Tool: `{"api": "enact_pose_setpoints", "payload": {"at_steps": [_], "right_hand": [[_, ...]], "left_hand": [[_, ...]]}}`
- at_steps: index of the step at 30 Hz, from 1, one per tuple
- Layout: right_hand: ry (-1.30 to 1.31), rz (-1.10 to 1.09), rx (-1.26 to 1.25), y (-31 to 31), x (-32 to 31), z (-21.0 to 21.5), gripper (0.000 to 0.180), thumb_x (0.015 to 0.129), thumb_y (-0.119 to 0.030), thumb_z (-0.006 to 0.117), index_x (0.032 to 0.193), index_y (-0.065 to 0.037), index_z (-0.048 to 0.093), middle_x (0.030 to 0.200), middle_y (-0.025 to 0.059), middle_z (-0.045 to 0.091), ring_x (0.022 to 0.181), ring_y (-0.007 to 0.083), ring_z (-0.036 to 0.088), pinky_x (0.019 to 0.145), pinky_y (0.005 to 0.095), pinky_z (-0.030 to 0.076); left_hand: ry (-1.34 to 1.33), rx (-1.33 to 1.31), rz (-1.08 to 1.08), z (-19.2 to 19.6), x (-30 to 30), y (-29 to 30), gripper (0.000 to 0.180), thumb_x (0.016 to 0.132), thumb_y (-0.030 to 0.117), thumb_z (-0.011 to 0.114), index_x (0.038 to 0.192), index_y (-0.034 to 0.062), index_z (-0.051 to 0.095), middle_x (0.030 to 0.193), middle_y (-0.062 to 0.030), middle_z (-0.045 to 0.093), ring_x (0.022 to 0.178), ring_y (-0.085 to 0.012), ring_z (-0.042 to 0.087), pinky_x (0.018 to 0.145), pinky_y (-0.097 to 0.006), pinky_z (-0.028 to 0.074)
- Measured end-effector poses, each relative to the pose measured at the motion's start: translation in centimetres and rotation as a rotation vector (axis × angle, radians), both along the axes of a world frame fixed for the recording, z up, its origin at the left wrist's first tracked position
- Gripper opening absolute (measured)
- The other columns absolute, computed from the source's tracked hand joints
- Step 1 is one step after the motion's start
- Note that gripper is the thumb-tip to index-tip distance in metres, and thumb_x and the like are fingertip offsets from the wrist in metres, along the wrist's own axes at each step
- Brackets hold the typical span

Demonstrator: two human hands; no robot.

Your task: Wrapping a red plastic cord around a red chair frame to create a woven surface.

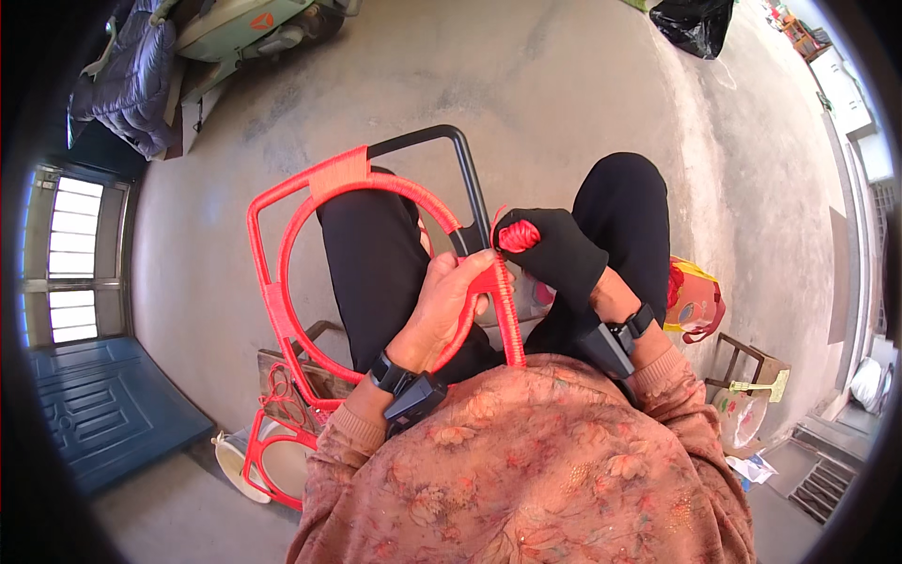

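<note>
Across my lap rests a metal frame [338, 173], a rounded square with a ring inside it, mostly wrapped in red cord. Its far right corner is bare black metal. My left hand [449, 291], ungloved, grips the frame where ring and outer bar meet, thumb lying on the red wrapping. Just to the right, my right hand [562, 252] wears a black glove. Its fingers close around a bundle of red cord [519, 236], held against the bare black bar. The right fingertips are partly hidden by the bundle.
At lower left is another red-wrapped frame [256, 459] beside a pale round container [232, 462]. A red and yellow bag [696, 305] and a small stool [766, 362] stand to my right. Farther off are a scooter [235, 30], a black plastic bag [692, 26] and a blue door [113, 404].
</note>
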State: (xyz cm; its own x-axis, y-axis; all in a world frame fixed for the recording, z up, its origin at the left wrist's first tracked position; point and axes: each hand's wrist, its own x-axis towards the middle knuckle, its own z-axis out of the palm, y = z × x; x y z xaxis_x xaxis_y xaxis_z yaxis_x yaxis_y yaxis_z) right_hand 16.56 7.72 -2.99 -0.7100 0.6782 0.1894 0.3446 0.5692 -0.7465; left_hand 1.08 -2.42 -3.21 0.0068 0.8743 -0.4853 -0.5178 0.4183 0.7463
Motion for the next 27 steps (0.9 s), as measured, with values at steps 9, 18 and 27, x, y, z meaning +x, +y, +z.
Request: {"api": "enact_pose_setpoints", "payload": {"at_steps": [9, 18, 27], "right_hand": [[0.283, -0.316, -1.036, 0.0, 1.4, 0.7, 0.021, 0.087, -0.018, 0.066, 0.098, 0.000, 0.066, 0.076, 0.0043, 0.065, 0.059, 0.0103, 0.058, 0.056, 0.0243, 0.047], [0.381, -0.122, -1.062, -1.5, 0.6, 0.4, 0.021, 0.083, -0.014, 0.069, 0.098, -0.001, 0.062, 0.084, 0.0037, 0.063, 0.069, 0.0090, 0.059, 0.065, 0.0255, 0.049], [0.067, 0.061, -0.494, -2.7, 8.1, -2.8, 0.020, 0.081, -0.005, 0.067, 0.099, -0.003, 0.059, 0.086, 0.0024, 0.062, 0.080, 0.0080, 0.057, 0.075, 0.0242, 0.048]], "left_hand": [[0.035, 0.076, 0.038, 0.0, 0.1, -0.9, 0.026, 0.093, 0.026, 0.059, 0.090, 0.0002, 0.062, 0.074, -0.0087, 0.067, 0.052, -0.0085, 0.057, 0.040, -0.020, 0.042], [-0.044, 0.140, 0.351, -0.9, 0.1, -1.8, 0.024, 0.096, 0.022, 0.055, 0.083, 0.0023, 0.057, 0.072, -0.0068, 0.063, 0.056, -0.0134, 0.059, 0.053, -0.027, 0.050], [-0.061, 0.123, 0.340, -0.6, 0.2, -2.2, 0.024, 0.096, 0.022, 0.055, 0.083, 0.0021, 0.057, 0.074, -0.0063, 0.063, 0.060, -0.0119, 0.061, 0.052, -0.027, 0.052]]}}
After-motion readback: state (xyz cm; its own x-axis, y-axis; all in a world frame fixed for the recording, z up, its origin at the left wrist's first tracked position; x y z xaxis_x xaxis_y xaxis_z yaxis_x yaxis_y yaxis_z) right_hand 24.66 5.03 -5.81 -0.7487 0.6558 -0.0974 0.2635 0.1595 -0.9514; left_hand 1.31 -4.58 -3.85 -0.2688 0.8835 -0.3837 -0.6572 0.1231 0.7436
